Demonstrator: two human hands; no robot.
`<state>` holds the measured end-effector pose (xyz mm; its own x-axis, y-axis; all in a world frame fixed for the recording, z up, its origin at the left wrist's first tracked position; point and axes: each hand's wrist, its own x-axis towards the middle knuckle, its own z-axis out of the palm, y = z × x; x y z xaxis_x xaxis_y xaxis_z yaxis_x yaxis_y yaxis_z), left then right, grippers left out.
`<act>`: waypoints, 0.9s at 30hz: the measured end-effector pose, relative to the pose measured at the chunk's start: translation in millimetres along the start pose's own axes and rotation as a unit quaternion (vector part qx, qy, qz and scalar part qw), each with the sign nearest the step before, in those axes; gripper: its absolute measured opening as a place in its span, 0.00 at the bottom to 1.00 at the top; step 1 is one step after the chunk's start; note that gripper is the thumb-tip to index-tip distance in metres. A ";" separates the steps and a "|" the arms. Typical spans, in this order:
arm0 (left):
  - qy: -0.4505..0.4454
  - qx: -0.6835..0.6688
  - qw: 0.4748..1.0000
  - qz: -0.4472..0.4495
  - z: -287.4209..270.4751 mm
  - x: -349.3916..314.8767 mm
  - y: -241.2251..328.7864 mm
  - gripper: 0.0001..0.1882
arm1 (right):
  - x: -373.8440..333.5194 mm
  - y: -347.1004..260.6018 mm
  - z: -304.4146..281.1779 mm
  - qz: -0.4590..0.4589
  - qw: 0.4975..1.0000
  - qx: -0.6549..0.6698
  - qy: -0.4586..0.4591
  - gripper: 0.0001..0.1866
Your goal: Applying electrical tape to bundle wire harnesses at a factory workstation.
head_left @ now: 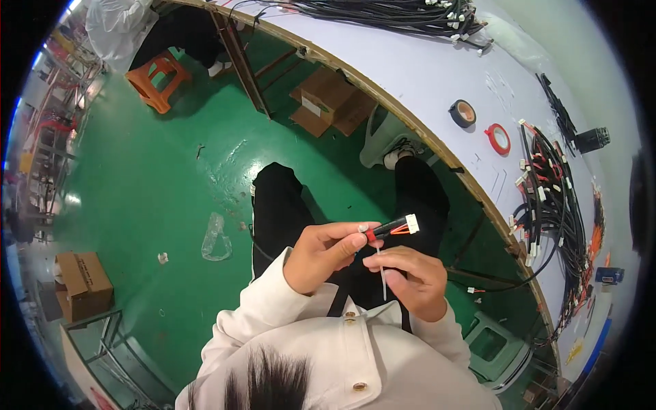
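Note:
Above my lap, my left hand [328, 254] is closed on a short cable [391, 227], gripping it near a band of red tape. The cable has a black sleeve, and thin red and orange wires run into a white connector [411, 223] at its end, which points right. Just below it, my right hand [417, 277] is closed, thumb and forefinger pinching a thin white strip [384, 287] that looks like a cable tie. That strip runs from the cable's red band down past my right fingertips. Whether it loops around the cable is hidden by my fingers.
The white worktable [410, 65] curves along the right, carrying black tape [462, 113], red tape [499, 139] and bundled cables [547, 184]. An orange stool [158, 80], cardboard boxes [85, 285] and a grey-green stool [493, 345] stand on the green floor [171, 184].

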<state>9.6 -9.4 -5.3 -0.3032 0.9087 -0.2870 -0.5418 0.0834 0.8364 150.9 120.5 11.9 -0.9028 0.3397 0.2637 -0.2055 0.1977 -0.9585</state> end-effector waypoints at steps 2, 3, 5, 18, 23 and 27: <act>0.026 -0.017 0.999 0.012 2.0 1.2 -0.3 0.17 | 6.7 -0.3 -1.9 -0.075 0.988 -0.135 -0.027 0.09; 0.025 -0.017 0.999 0.011 2.5 0.8 -1.6 0.17 | 7.5 0.6 -1.8 -0.057 0.990 -0.125 -0.020 0.09; 0.044 0.005 0.998 0.040 3.7 -0.6 -4.8 0.17 | 4.3 5.2 -0.8 -0.007 0.997 -0.082 -0.002 0.08; 0.070 0.162 0.974 0.141 8.7 -1.9 1.3 0.15 | 3.2 -2.1 25.5 0.232 0.933 0.160 0.225 0.06; 0.073 0.148 0.980 0.108 9.6 -3.1 3.7 0.15 | 2.0 -3.3 29.5 0.217 0.935 0.147 0.238 0.05; 0.076 0.141 0.982 0.104 9.5 -3.7 2.1 0.15 | 1.9 -3.1 30.7 0.202 0.939 0.141 0.240 0.05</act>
<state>17.1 -8.8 2.0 -0.5092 0.8483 -0.1450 -0.2244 0.0318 0.9740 138.2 92.3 12.0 -0.6688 0.7227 -0.1746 -0.0351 -0.2652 -0.9635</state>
